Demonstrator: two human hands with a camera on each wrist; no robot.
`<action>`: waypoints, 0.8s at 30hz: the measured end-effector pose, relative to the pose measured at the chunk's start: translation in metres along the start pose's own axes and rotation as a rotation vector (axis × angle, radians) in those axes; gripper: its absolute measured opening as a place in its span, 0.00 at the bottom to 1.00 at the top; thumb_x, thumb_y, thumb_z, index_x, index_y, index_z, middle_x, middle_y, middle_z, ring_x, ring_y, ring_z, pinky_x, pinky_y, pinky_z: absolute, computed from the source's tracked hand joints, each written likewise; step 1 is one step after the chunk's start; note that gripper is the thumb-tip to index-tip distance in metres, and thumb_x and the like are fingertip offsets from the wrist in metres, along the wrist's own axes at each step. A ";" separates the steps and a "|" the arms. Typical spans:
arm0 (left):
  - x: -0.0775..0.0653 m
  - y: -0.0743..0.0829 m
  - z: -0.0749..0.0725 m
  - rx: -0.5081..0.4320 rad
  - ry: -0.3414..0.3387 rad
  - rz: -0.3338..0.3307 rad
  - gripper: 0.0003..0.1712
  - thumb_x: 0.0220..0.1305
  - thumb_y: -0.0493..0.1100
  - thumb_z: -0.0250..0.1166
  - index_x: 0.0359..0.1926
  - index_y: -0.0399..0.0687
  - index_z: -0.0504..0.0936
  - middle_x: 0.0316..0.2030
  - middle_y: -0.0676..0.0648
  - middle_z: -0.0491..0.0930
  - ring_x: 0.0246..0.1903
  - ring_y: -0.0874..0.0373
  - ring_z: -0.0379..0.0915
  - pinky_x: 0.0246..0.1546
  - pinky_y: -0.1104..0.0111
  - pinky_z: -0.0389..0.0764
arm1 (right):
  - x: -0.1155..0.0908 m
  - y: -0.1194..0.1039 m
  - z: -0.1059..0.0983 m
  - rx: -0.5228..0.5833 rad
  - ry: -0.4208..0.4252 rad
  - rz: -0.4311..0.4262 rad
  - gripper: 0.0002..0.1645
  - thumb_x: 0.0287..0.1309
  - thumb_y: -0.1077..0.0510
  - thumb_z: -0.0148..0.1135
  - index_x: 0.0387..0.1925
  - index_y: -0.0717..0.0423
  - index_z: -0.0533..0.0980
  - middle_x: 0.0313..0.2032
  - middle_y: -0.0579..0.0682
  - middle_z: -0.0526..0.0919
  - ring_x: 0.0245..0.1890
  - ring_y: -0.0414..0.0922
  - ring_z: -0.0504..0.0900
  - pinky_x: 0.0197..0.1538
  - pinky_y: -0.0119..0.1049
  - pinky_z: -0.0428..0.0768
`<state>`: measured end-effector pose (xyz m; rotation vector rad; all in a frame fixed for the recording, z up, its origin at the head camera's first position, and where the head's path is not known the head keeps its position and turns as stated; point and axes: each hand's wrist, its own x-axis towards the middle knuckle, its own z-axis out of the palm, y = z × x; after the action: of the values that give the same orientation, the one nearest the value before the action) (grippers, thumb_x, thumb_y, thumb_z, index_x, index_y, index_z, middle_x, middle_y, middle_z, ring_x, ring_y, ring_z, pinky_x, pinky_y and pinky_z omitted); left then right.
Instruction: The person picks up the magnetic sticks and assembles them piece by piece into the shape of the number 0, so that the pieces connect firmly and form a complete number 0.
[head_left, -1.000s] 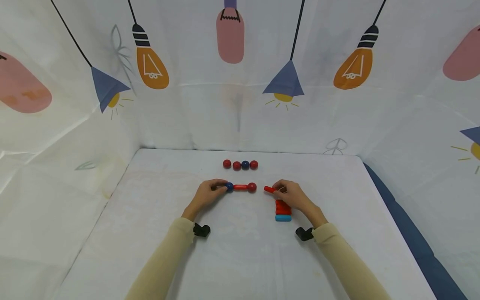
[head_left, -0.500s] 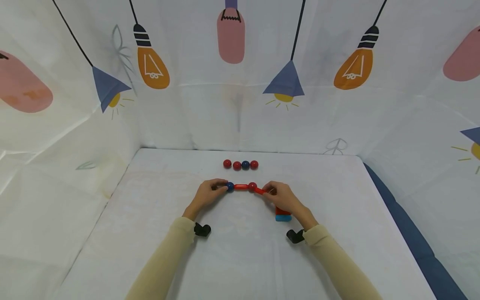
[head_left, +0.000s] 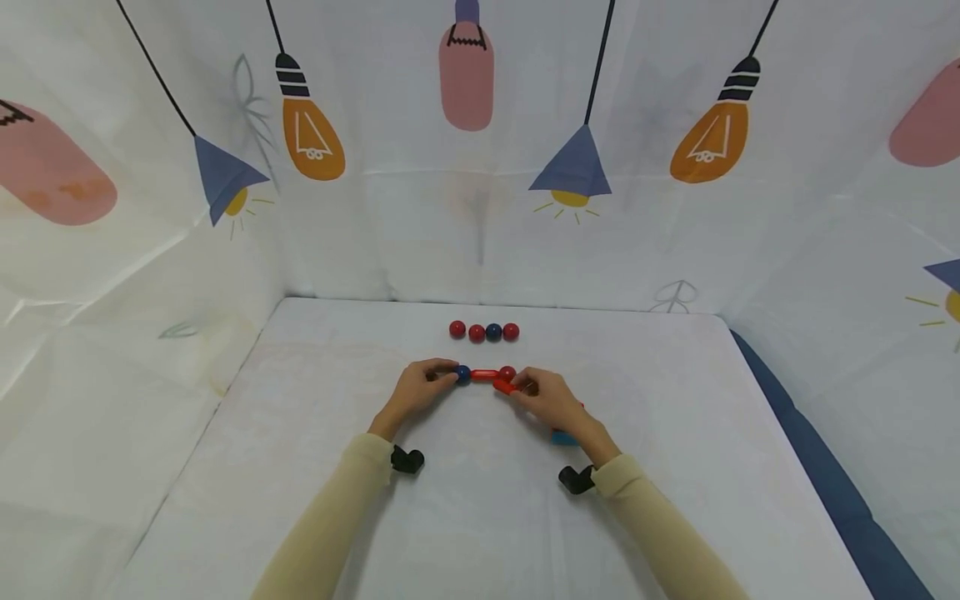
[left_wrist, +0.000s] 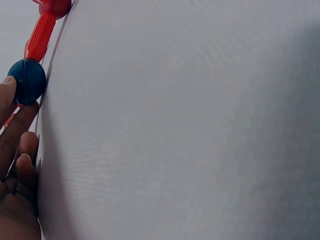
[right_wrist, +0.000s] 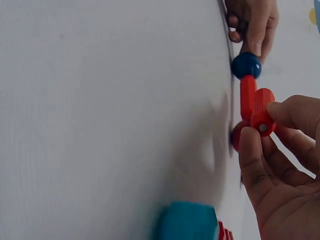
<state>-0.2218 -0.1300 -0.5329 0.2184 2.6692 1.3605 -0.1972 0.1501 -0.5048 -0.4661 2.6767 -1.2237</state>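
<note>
My left hand (head_left: 415, 390) pinches a dark blue ball (head_left: 463, 374) between thumb and fingers. From that ball a red rod (head_left: 483, 376) runs right to a red ball (head_left: 507, 372), making one straight piece on the table. My right hand (head_left: 550, 400) pinches a second red rod (right_wrist: 262, 111) by thumb and fingertips. That rod's near end shows a small silver dot in the right wrist view. It overlaps the joined rod and the red ball there, and in the head view it lies just in front of them, slightly tilted.
Behind the hands, a row of several balls, red ones (head_left: 457, 330) and one blue (head_left: 493, 332), sits on the white table (head_left: 337, 333). A stack of rods with a light blue one (right_wrist: 186, 222) in front lies partly hidden under my right forearm. Printed white sheets surround the table.
My right hand has moved left with its red rod, from beside the rod stack past the red ball's right side to just in front of it. My left hand keeps its hold.
</note>
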 end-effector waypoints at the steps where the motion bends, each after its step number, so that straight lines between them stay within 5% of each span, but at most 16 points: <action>1: 0.000 0.000 0.000 -0.003 -0.001 0.000 0.20 0.71 0.50 0.67 0.60 0.53 0.85 0.55 0.48 0.86 0.44 0.53 0.75 0.51 0.60 0.75 | 0.000 0.000 0.002 -0.001 0.001 -0.005 0.09 0.65 0.60 0.68 0.46 0.57 0.83 0.42 0.51 0.87 0.39 0.43 0.83 0.48 0.39 0.85; 24: -0.001 -0.003 -0.001 -0.013 -0.014 0.038 0.20 0.72 0.49 0.66 0.63 0.54 0.83 0.55 0.48 0.86 0.43 0.55 0.75 0.48 0.65 0.75 | 0.007 -0.015 0.033 0.023 0.006 -0.071 0.11 0.64 0.59 0.70 0.47 0.55 0.83 0.35 0.46 0.84 0.36 0.41 0.79 0.44 0.30 0.80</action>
<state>-0.2211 -0.1326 -0.5350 0.2782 2.6568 1.3818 -0.1916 0.1146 -0.5150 -0.5599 2.6695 -1.2753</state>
